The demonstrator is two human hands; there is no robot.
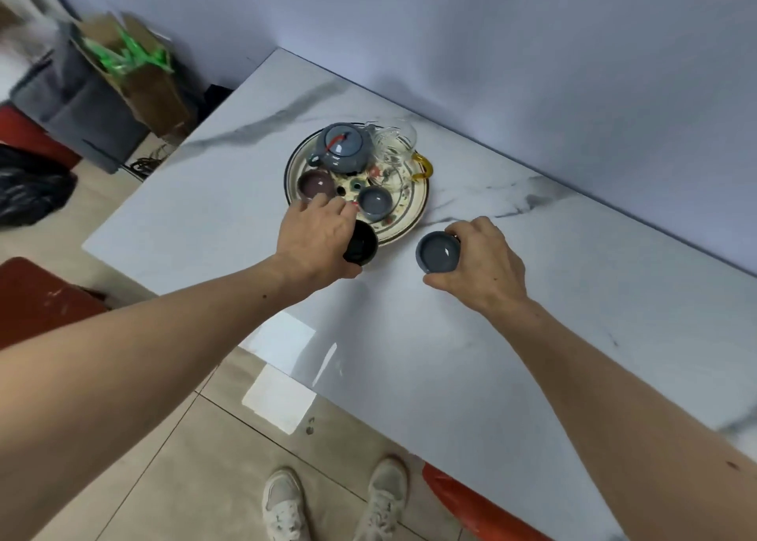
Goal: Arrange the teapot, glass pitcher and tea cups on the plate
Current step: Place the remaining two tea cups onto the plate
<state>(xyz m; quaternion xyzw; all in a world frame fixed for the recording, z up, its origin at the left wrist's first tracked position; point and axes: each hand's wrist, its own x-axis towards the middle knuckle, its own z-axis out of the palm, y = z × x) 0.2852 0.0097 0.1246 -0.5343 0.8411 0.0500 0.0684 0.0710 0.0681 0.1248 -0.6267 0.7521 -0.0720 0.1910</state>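
Both forearms are bare, with no sleeves, watch or rings showing on the left hand (315, 241) or the right hand (483, 266). Below the table (450, 356) edge, the person wears pale grey-white lace-up sneakers (286, 508).

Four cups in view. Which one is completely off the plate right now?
The grey cup in the right hand, over bare table right of the plate. The black cup overlaps the rim; the purple and other grey cup sit on it.

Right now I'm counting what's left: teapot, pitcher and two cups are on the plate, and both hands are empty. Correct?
Not quite: per the head view each hand holds a cup, the left hand a black cup, the right hand a grey cup. The rest stands.
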